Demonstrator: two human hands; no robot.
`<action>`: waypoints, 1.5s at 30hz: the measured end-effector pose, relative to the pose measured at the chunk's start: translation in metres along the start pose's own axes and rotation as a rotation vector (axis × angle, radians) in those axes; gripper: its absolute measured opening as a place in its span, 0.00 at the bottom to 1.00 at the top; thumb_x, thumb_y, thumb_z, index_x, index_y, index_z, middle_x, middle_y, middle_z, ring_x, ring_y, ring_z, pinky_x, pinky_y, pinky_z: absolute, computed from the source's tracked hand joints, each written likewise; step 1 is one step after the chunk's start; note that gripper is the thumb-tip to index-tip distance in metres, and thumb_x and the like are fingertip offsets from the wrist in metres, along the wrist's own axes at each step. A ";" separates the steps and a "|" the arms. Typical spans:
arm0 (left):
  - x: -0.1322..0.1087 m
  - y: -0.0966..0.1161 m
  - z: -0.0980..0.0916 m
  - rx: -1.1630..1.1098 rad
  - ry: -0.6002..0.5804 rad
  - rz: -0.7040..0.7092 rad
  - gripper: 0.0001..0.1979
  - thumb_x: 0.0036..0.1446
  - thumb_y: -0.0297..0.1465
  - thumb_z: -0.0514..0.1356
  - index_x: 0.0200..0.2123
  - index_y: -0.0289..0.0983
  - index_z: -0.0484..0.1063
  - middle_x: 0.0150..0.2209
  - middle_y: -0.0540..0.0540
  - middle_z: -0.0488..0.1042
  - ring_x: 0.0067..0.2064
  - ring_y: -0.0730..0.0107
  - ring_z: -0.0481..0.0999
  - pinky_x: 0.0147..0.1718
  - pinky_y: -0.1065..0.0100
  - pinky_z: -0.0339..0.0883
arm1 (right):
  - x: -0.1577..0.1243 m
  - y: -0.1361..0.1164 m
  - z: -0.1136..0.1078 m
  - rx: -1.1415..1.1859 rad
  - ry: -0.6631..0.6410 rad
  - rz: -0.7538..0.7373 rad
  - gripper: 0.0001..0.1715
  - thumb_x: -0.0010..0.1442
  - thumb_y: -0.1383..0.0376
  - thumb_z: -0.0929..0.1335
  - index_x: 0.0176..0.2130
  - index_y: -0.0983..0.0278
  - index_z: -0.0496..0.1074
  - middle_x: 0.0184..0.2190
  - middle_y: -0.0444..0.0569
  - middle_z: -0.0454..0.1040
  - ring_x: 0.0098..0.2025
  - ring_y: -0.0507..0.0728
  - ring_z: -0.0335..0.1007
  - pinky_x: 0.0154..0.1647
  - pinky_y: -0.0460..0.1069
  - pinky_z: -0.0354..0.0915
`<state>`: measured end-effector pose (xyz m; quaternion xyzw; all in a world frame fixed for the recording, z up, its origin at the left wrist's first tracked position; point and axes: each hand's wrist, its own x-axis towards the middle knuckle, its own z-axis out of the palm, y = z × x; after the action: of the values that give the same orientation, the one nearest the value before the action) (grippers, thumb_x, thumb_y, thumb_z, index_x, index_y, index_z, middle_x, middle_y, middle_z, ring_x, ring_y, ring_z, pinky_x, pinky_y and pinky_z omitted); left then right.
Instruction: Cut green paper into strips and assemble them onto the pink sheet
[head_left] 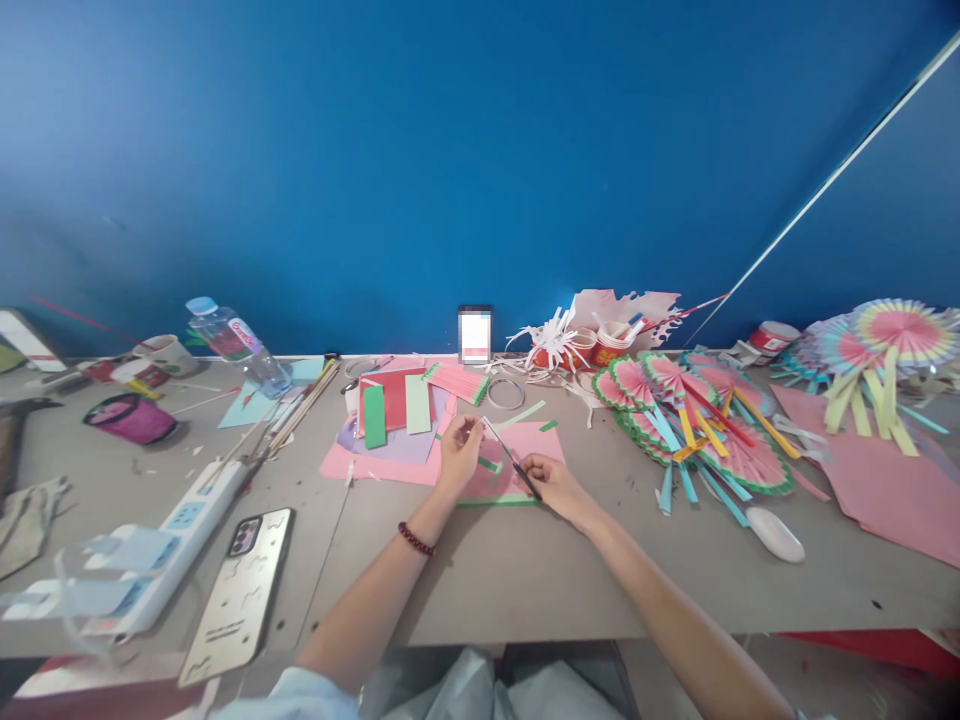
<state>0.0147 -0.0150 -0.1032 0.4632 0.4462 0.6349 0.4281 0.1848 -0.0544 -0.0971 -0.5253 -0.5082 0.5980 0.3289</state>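
My right hand (546, 478) is closed round the dark handles of a pair of scissors (514, 462), whose blades point up and left toward my left hand. Fingers pinched together, my left hand (460, 446) is by the blade tips; what it holds is too small to make out. Both hands are over pink paper (536, 446) with green strips on it. Left of them, a dark green strip (375, 416) and a pale green strip (419, 404) lie on a red piece (394, 390). Behind my left hand is a pleated pink paper (459, 383) with green edges.
Pleated paper fans (750, 452) and a white oval object (775, 534) are at the right. At the left are a phone (238, 590), a power strip (176, 545), a leaning bottle (238, 345) and thin sticks (304, 405). A blue wall (480, 150) rises behind the table.
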 end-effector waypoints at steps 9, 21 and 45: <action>0.000 0.001 0.000 -0.012 -0.013 -0.024 0.14 0.48 0.42 0.66 0.25 0.38 0.70 0.22 0.52 0.68 0.25 0.74 0.66 0.27 0.71 0.61 | 0.000 0.001 0.000 0.014 -0.002 0.014 0.25 0.37 0.51 0.77 0.24 0.63 0.67 0.14 0.36 0.62 0.19 0.47 0.49 0.23 0.44 0.45; 0.000 -0.002 -0.001 0.000 -0.010 -0.020 0.15 0.49 0.43 0.66 0.26 0.38 0.70 0.23 0.52 0.68 0.25 0.73 0.66 0.27 0.70 0.61 | 0.002 0.009 -0.002 0.008 -0.019 0.011 0.21 0.41 0.54 0.76 0.25 0.63 0.67 0.15 0.36 0.63 0.19 0.46 0.49 0.22 0.45 0.44; 0.001 -0.007 -0.002 0.080 -0.015 0.050 0.14 0.52 0.41 0.64 0.25 0.38 0.70 0.22 0.52 0.67 0.25 0.74 0.67 0.27 0.70 0.62 | 0.001 0.004 -0.002 -0.050 0.007 0.010 0.25 0.40 0.50 0.76 0.24 0.63 0.64 0.13 0.34 0.59 0.18 0.45 0.46 0.21 0.44 0.43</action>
<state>0.0131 -0.0129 -0.1099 0.4957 0.4561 0.6236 0.3966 0.1870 -0.0541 -0.1012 -0.5378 -0.5196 0.5848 0.3143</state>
